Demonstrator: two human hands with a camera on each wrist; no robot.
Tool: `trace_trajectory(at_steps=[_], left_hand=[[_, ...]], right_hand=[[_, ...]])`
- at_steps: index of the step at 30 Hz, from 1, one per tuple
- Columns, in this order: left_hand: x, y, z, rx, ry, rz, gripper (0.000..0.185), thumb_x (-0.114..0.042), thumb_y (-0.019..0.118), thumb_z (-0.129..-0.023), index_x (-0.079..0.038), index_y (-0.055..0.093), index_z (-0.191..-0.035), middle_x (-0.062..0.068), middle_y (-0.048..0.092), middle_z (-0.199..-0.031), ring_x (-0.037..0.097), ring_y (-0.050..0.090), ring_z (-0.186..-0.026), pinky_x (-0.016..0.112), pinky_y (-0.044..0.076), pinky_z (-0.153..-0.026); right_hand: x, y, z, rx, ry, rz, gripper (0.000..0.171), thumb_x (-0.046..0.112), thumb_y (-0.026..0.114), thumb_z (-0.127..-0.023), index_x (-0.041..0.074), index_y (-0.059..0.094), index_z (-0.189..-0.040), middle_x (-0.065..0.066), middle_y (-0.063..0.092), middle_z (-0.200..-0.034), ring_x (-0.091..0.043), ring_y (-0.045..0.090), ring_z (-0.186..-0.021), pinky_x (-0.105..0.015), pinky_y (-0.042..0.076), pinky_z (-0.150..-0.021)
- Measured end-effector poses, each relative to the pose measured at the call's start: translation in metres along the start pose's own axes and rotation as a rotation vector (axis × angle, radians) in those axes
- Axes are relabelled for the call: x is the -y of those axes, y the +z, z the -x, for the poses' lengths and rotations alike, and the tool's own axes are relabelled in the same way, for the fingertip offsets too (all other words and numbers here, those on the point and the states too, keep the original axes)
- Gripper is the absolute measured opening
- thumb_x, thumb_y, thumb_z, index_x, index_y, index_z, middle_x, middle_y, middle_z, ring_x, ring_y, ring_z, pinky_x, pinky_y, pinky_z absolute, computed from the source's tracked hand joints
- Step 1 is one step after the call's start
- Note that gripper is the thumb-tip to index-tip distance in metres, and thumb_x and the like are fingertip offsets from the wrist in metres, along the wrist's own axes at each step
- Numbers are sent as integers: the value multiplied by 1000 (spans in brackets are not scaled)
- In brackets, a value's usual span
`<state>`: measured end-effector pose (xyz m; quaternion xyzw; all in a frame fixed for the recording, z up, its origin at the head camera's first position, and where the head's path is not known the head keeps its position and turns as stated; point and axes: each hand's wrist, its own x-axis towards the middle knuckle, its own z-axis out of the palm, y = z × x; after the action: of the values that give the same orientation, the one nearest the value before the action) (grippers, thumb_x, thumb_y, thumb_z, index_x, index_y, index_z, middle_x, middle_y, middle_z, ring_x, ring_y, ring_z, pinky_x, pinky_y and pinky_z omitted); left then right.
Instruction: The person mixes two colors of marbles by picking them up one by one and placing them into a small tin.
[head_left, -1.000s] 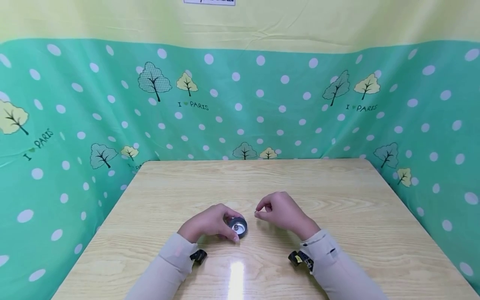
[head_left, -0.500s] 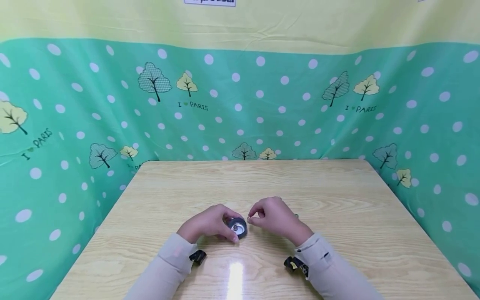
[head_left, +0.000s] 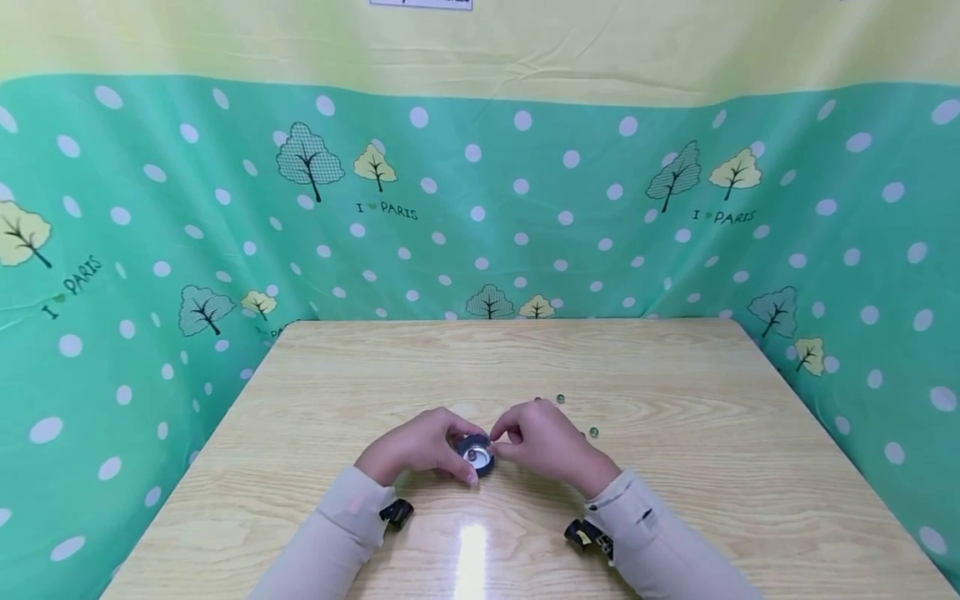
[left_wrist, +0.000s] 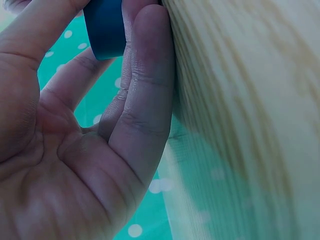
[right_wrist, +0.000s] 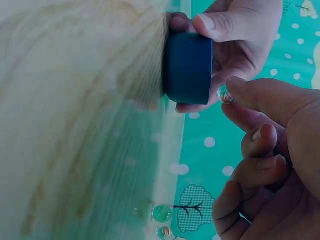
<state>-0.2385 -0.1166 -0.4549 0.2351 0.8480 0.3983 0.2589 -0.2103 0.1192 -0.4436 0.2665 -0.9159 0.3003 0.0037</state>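
A small round dark-blue container [head_left: 477, 455] with a shiny inside sits on the wooden table [head_left: 675, 367]. My left hand [head_left: 422, 450] grips its side, thumb on the near edge; the left wrist view shows the fingers curled round the container [left_wrist: 105, 27]. My right hand [head_left: 542, 443] pinches a small glass marble [right_wrist: 224, 93] between thumb and forefinger, right at the open top of the container [right_wrist: 187, 67]. Three more little marbles lie loose on the table behind the right hand, one of them a green marble [head_left: 560, 399].
Green dotted cloth [head_left: 150, 250] with tree prints walls the table at the back and both sides. Two loose marbles [right_wrist: 161, 213] show near the table's far edge in the right wrist view. The wood in front of my wrists carries a bright glare [head_left: 474, 550].
My right hand has moved left and down with the marble, from a gap beside the container to its rim. Loose marbles behind it have come into view. The left hand stays put.
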Motion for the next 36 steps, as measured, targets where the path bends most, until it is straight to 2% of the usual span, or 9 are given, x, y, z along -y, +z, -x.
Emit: trace_trajectory(at_steps=[1,4,6,8,11,12,15,18,36], left_hand=[[0,0,0,0,2,1,53,-23,96,-72,-24,77,-122,2,74,-103,16,67,-82,33,59,-65],[-1,0,1,1,8,5,53,-23,96,-73,-24,76,-123,2,75,-102,16,67,-81,33,59,-65],[-1,0,1,3,6,8,53,-22,96,-73,-23,76,-123,3,75,-102,16,67,-80,33,59,-65],[-1,-1,2,-2,3,4,54,-22,96,-73,-24,76,-123,2,75,-101,16,67,-80,33,59,-64],[-1,-1,1,-3,3,0,54,-24,97,-72,-25,76,-122,2,75,-102,15,66,-80,33,59,-65],[-1,-1,0,-3,4,-1,54,-25,97,-72,-26,76,-122,1,75,-102,15,66,-80,33,59,-65],[-1,-1,-2,2,5,-3,56,-26,97,-72,-27,76,-123,0,74,-102,15,66,-79,33,59,-66],[-1,-1,-2,-1,-2,-8,58,-26,97,-71,-27,76,-125,0,73,-100,15,66,-78,33,59,-66],[-1,0,-1,-2,-15,7,55,-22,97,-71,-26,77,-122,3,73,-100,16,67,-78,35,61,-66]], right_hand=[[0,1,0,1,1,3,6,28,81,-89,22,82,-92,12,50,-57,-2,41,-50,-24,39,-53],[0,3,0,-2,-3,11,7,29,82,-89,23,82,-93,14,49,-56,-1,41,-50,-36,53,-81],[1,3,0,-4,-5,7,6,28,82,-89,23,82,-93,14,49,-56,-1,41,-50,-52,49,-103],[3,4,-1,-3,-12,1,7,29,82,-89,23,82,-93,14,49,-56,-1,42,-50,-63,38,-113],[5,4,0,0,-14,-4,7,29,83,-89,23,82,-93,14,49,-57,-1,41,-51,-47,53,-97],[5,4,1,0,-13,-4,7,29,83,-88,23,82,-92,13,50,-58,-1,41,-51,-39,56,-85],[7,4,2,0,-11,-9,8,27,84,-88,21,82,-92,12,51,-59,-2,40,-51,-24,39,-52],[7,5,3,5,-11,-8,7,26,84,-88,21,82,-92,11,51,-60,-2,40,-51,-19,33,-48],[6,8,1,23,-28,-27,7,23,83,-89,17,82,-93,11,50,-58,-2,40,-50,-19,33,-47]])
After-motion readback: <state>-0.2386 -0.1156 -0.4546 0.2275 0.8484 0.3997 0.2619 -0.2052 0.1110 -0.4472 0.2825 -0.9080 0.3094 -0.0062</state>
